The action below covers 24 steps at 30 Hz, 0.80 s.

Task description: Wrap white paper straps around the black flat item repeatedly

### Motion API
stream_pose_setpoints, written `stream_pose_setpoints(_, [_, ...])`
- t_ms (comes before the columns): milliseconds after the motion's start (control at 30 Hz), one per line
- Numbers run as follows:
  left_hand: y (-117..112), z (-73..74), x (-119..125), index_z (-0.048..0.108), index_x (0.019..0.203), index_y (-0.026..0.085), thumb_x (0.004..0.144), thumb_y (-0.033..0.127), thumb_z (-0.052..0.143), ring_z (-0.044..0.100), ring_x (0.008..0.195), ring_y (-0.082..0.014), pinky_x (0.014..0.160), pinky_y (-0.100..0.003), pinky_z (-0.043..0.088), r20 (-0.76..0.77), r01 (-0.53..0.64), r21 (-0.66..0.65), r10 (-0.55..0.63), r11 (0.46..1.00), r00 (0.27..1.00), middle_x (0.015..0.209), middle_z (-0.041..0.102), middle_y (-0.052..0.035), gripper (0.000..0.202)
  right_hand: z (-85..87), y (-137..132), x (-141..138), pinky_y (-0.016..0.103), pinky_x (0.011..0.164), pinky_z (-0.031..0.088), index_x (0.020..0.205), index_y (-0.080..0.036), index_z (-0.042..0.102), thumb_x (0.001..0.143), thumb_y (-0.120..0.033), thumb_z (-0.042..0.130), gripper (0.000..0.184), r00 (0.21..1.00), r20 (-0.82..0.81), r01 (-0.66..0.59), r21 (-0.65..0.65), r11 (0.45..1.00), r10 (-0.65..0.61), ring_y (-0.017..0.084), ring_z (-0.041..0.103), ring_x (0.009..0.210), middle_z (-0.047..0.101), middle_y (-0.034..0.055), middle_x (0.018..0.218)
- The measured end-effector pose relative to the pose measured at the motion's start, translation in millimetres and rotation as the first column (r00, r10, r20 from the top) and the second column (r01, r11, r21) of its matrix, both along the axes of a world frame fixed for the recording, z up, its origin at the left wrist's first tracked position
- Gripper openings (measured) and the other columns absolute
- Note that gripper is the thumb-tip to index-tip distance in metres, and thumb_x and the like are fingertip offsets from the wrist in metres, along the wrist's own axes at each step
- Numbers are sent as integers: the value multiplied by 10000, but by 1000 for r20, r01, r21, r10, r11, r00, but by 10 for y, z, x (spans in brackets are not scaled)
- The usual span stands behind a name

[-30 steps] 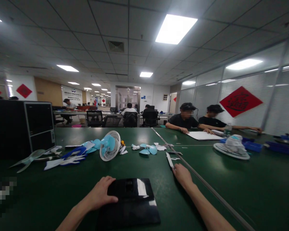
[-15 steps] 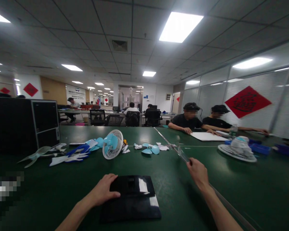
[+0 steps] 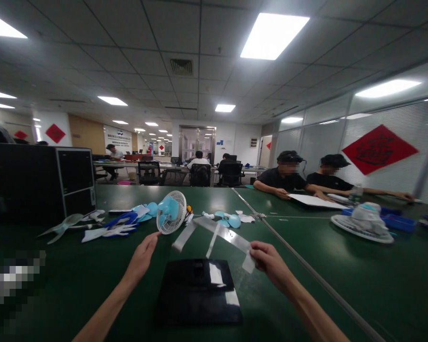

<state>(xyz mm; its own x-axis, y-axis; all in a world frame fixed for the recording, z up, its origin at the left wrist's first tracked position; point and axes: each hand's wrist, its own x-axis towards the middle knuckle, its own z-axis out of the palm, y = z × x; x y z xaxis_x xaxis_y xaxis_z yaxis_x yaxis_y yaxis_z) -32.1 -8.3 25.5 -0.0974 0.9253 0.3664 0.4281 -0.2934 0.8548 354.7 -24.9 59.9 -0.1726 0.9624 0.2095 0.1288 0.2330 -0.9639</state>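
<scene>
My right hand (image 3: 266, 260) pinches one end of a long, translucent strip of clear film (image 3: 231, 237). The strip stretches left through the air, bent over, with pieces hanging down. My left hand (image 3: 145, 254) holds nothing that I can see; its fingers stretch forward, just in front of a small fan with light blue blades and a white grille (image 3: 171, 212). Between my forearms, a glossy black plate-like piece (image 3: 199, 294), perhaps a monitor stand base, lies on the green table, touched by neither hand.
Blue-and-white gloves (image 3: 116, 225), light blue fan blades (image 3: 234, 220) and a black computer case (image 3: 39, 180) stand or lie on the left and middle. A metal seam (image 3: 303, 261) crosses the table. Right: a white fan grille (image 3: 360, 230), blue trays (image 3: 397, 222) and two seated people.
My left hand has let go of the black piece and moved up and left. My right hand has come left and lower, swinging the film strip across above the black piece.
</scene>
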Motion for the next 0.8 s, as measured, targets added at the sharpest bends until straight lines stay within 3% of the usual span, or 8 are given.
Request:
stream_pose_setpoints(133, [-88,55,62,536,1260,155,879,629,318,517,1199,-244,1009,-386,407,227,275,-106,-246,956,943,1293,579,-114,646,-117,-45,-176,203,450,235,799,-139,656,741,-322,596,202,982,14,-187,-116,976,190,64,377,489,511,-37,610])
stream_pose_setpoints(233, [-118,42,122,548,1248,144,878,620,358,580,1077,-238,875,-358,467,251,396,-162,-351,904,902,1180,638,-125,632,-203,-35,-243,196,442,238,804,-134,659,756,-280,569,177,972,62,-218,-134,967,228,62,388,496,519,-38,620])
stream_pose_setpoints(433, [-184,107,179,634,1117,139,838,606,450,545,718,-150,639,-270,420,46,327,-175,-324,929,945,889,669,-41,574,-266,-31,-315,198,441,243,770,-136,638,737,-285,583,162,960,121,-230,-168,959,252,66,382,497,500,-49,601])
stream_pose_setpoints(600, [-275,214,208,659,1004,134,758,574,568,503,659,-128,562,-232,363,11,341,-252,-350,906,937,790,631,-7,512,-222,-99,-374,197,448,248,777,-138,632,784,-404,589,270,956,146,-225,-195,955,255,67,384,509,495,-50,608])
stream_pose_setpoints(700, [-363,295,200,651,914,126,709,514,636,489,622,-104,527,-215,354,99,429,-347,-423,834,901,761,608,3,439,-209,-119,-345,189,444,257,828,-142,632,788,-420,611,282,950,140,-248,-204,947,279,61,389,507,504,-55,623])
stream_pose_setpoints(800, [-431,330,184,639,844,125,655,441,694,493,566,-94,502,-214,366,142,537,-480,-542,694,828,693,605,10,372,-188,-140,-271,184,441,287,801,-144,625,738,-350,672,220,906,182,-329,-262,907,381,59,401,489,504,-64,594])
